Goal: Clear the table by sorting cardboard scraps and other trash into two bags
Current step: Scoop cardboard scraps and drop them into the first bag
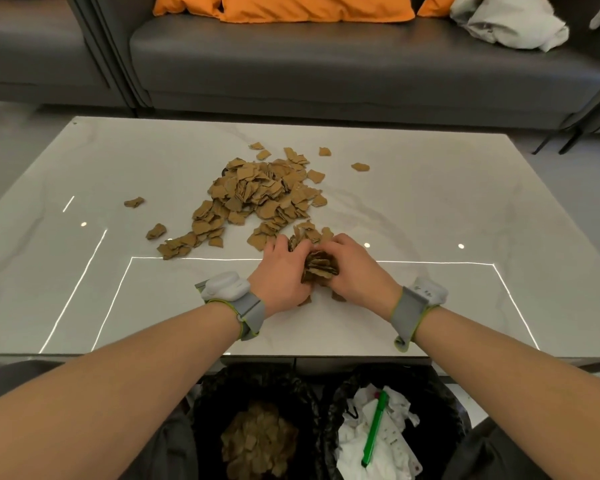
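Note:
A pile of brown cardboard scraps (260,192) lies in the middle of the white marble table (430,209), with loose pieces scattered around it. My left hand (281,275) and my right hand (355,268) press together around a bunch of cardboard scraps (320,266) near the table's front edge. Both wrists carry grey bands. Below the front edge stand two black bags: the left bag (208,393) holds cardboard scraps, the right bag (440,400) holds white paper trash and a green pen (374,429).
A dark grey sofa (326,60) with orange cushions (312,6) and a crumpled white cloth (510,20) runs along the far side of the table. Single scraps lie at the left (134,202) and far right (360,167) of the pile.

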Demonstrator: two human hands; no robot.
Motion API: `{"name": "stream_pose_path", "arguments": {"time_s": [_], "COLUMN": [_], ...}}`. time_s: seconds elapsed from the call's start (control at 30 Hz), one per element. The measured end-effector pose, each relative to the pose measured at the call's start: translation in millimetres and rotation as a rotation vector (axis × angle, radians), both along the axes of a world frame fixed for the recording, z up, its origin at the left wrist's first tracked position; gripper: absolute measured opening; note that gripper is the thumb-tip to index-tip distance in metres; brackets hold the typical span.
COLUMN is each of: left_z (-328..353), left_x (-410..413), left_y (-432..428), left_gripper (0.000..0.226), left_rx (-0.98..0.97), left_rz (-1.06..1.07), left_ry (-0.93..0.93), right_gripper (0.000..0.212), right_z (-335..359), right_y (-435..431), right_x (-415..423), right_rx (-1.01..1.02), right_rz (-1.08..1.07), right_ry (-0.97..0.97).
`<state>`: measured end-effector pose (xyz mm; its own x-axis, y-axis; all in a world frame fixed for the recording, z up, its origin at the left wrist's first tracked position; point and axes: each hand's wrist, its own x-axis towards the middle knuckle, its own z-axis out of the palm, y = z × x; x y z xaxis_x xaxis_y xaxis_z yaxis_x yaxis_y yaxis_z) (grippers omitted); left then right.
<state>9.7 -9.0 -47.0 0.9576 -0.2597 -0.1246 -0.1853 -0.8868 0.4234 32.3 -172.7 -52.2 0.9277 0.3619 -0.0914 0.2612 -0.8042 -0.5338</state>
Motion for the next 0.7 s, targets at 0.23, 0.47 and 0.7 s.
{"name": "stream_pose_path", "arguments": {"time_s": [0.23,0.47,0.7], "left_z": [2.0,16.4,37.1], "left_x": [-4.0,0.8,-0.6], "left_y": [1.3,11.0,24.8], "left_gripper": [0.026,0.025,0.018], "left_rx": [-0.122,-0.25,-0.365], "left_rz": [0.054,0.178,0.255], "left_ry": [-0.048,-0.036,0.046], "right_gripper": [0.023,0.013,0.019], "right_z": [8.0,19.2,25.8], "right_y": [1.8,-5.8,-15.5], "right_x": [-4.4,-5.6,-6.4], "right_rx": [0.061,0.239,0.481], "right_rz": [-0.031,-0.139,-0.325], "right_ry": [-0.063,0.002,0.141]}}
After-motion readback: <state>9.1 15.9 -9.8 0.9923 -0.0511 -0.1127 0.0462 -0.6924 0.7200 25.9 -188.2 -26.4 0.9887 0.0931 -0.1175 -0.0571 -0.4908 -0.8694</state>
